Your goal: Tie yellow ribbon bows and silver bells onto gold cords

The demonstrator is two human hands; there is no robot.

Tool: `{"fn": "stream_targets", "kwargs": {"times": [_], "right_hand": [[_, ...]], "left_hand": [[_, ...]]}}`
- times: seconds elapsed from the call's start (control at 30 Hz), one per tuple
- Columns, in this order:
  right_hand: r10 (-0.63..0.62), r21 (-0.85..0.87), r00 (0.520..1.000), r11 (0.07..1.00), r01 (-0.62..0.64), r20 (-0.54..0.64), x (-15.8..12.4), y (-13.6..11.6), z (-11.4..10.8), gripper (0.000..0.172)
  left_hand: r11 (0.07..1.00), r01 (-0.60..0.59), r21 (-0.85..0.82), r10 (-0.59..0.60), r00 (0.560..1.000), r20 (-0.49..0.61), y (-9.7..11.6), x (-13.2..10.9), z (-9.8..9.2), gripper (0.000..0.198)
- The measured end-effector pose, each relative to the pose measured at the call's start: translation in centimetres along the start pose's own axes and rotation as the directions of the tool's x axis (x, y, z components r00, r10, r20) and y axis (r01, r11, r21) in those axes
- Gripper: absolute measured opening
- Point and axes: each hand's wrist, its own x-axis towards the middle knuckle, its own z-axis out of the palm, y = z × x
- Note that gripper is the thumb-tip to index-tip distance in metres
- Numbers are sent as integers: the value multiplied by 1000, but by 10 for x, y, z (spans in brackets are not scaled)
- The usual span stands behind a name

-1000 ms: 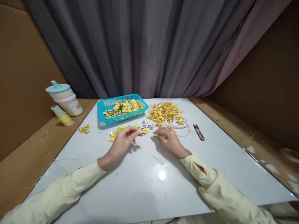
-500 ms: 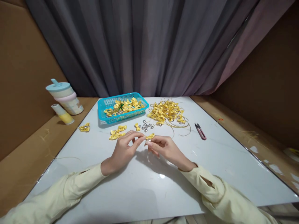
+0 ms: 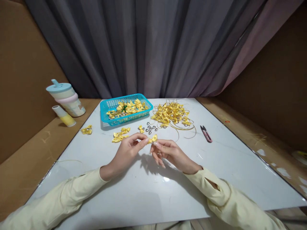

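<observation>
Between my hands, a small yellow ribbon bow [image 3: 153, 138] is raised above the white table. My left hand [image 3: 130, 150] pinches its left end between thumb and forefinger. The thumb and forefinger of my right hand [image 3: 171, 153] close on its lower edge, and the other fingers hang loosely curled below. Whatever lies under those right fingertips is too small to make out. Just beyond my hands are several silver heart-shaped charms [image 3: 150, 128], one loose bow [image 3: 141, 129] and a little group of yellow bows [image 3: 120, 135].
A turquoise basket [image 3: 103, 111] holds more yellow bows. To its right lies a heap of bows with cords [image 3: 170, 113]. Thread snips [image 3: 206, 134] rest at the right. A lidded tumbler [image 3: 69, 99] and a yellow-and-white cone [image 3: 64, 116] stand left, near another bow [image 3: 86, 129].
The bow has turned and shows more of its yellow face. My right hand's lower fingers have loosened and dropped open, and my left hand has shifted slightly left.
</observation>
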Motion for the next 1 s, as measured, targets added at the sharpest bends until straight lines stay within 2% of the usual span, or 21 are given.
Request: {"fn": "stream_targets", "kwargs": {"times": [0.07, 0.17, 0.27, 0.33, 0.4, 0.43, 0.5, 0.57, 0.63, 0.7, 0.77, 0.83, 0.9, 0.97, 1.0], "right_hand": [[-75, -189, 994, 980, 59, -82, -1, 1, 2, 35], [-229, -468, 955, 876, 118, -187, -2, 3, 6, 31], [-310, -635, 934, 761, 133, -176, -3, 6, 9, 28], [-345, -686, 928, 710, 162, -138, -4, 7, 10, 32], [-342, -654, 932, 733, 186, -118, -4, 6, 11, 38], [-309, -591, 943, 786, 180, -123, -4, 5, 11, 39], [-193, -372, 973, 919, 133, -128, -3, 5, 11, 40], [-68, -94, 994, 994, 60, -80, -1, 4, 11, 39], [2, 123, 1000, 992, -2, 2, 2, 5, 9, 37], [40, 238, 996, 970, -58, 80, 4, 6, 6, 36], [63, 241, 993, 967, -86, 103, 5, 6, 4, 35], [65, 155, 997, 985, -70, 39, 5, 5, 1, 34], [5, 14, 991, 1000, -3, -137, 5, 5, -3, 33], [-122, -143, 941, 986, 80, -314, 5, 7, -7, 29], [-191, -214, 913, 970, 119, -360, 6, 8, -10, 24]], "left_hand": [[1000, -9, 11, 10, 999, -33, -1, -1, 0, 19], [997, -45, 60, 49, 997, -63, -2, -2, 0, 17], [987, -111, 116, 118, 992, -49, -4, -2, 0, 14], [979, -145, 141, 153, 987, -43, -4, -2, 0, 12], [972, -169, 164, 179, 983, -45, -5, -2, 1, 12], [967, -182, 176, 193, 980, -47, -5, -2, 1, 12], [958, -207, 198, 220, 974, -46, -6, -2, 1, 12], [955, -222, 197, 234, 971, -40, -7, -2, 1, 12], [964, -210, 162, 217, 976, -27, -8, -2, 1, 12], [979, -172, 113, 175, 985, -13, -9, -2, 1, 13], [990, -120, 73, 120, 993, -7, -10, -2, 2, 15], [996, -74, 50, 75, 997, -18, -9, -1, 2, 16], [998, -48, 33, 49, 998, -36, -8, 0, 1, 16], [999, -40, 19, 41, 998, -49, -6, 0, 2, 16], [999, -40, 12, 40, 998, -49, -5, 0, 2, 16]]}}
